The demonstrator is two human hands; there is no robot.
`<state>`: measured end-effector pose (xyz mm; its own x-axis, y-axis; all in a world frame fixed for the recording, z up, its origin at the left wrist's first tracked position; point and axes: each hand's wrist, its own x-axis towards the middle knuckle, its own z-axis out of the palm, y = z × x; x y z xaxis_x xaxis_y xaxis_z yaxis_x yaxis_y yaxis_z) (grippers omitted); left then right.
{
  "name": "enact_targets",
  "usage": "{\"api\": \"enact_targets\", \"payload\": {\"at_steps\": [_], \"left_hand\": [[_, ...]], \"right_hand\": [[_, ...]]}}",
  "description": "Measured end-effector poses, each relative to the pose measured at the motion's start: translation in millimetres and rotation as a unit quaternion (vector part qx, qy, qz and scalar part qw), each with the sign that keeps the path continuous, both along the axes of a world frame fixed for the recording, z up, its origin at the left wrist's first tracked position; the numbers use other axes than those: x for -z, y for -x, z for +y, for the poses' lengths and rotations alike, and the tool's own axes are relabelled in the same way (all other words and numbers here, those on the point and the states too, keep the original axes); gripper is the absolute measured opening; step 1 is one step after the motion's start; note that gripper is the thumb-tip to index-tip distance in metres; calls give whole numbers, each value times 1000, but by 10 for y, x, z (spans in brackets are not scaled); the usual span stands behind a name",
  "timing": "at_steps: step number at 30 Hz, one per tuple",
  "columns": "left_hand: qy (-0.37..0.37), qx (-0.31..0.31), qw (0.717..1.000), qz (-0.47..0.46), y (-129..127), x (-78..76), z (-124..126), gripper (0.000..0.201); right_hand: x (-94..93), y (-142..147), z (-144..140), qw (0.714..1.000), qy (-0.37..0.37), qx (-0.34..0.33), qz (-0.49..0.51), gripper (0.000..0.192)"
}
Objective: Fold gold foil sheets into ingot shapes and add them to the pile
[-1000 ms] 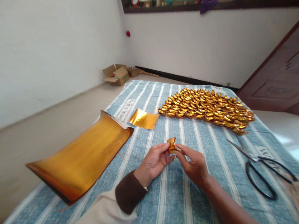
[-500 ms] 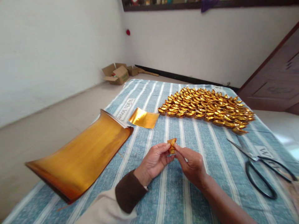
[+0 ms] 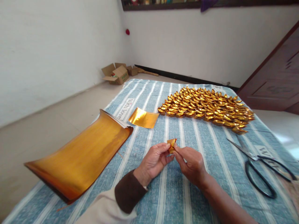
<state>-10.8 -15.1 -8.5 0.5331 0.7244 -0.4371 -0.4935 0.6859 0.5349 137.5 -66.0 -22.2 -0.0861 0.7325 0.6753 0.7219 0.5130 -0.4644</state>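
Observation:
A small folded piece of gold foil paper [image 3: 172, 142] is pinched between both hands above the striped cloth. My left hand [image 3: 156, 160] grips its left side with thumb and fingers. On the other side, the thumb and forefinger of my right hand [image 3: 192, 162] press on its right edge. Beyond the hands lies a flat gold paper square [image 3: 144, 118], slightly curled. To the left rests a thick stack of large gold paper sheets [image 3: 81, 155]. Many folded gold paper ingots [image 3: 205, 107] stand close together in rows at the far right.
Black-handled scissors [image 3: 255, 158] lie partly spread at the right. A blue and white striped cloth [image 3: 149, 193] covers the table. Open cardboard boxes [image 3: 115, 74] sit on the floor by the far wall, and a dark red wooden door [image 3: 273, 81] stands at the right.
The fingers of my right hand have shifted slightly on the folded gold paper, whose lower part now shows less. Everything else on the table looks the same.

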Motion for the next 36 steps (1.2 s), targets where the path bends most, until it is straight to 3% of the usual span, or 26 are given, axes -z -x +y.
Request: {"api": "enact_targets", "payload": {"at_steps": [3,6,10,13,23,36], "left_hand": [[-8,18,1000,13,5,-13,3,6],[-16,41,998,33,10,-24,3,10],[-35,73,996,47,16,-20,-1,20],[-43,98,993,58,23,-5,-4,24],[-49,131,988,60,38,6,-2,30],[-43,140,988,48,53,14,-1,24]], "right_hand": [[-64,-58,9,997,31,28,67,18],[-95,-135,41,976,104,58,181,23],[-95,-201,80,924,244,7,293,27],[-116,-209,94,901,283,-14,329,24],[-219,-207,88,888,299,-52,345,12],[-213,-200,56,922,256,-42,287,16]]}}
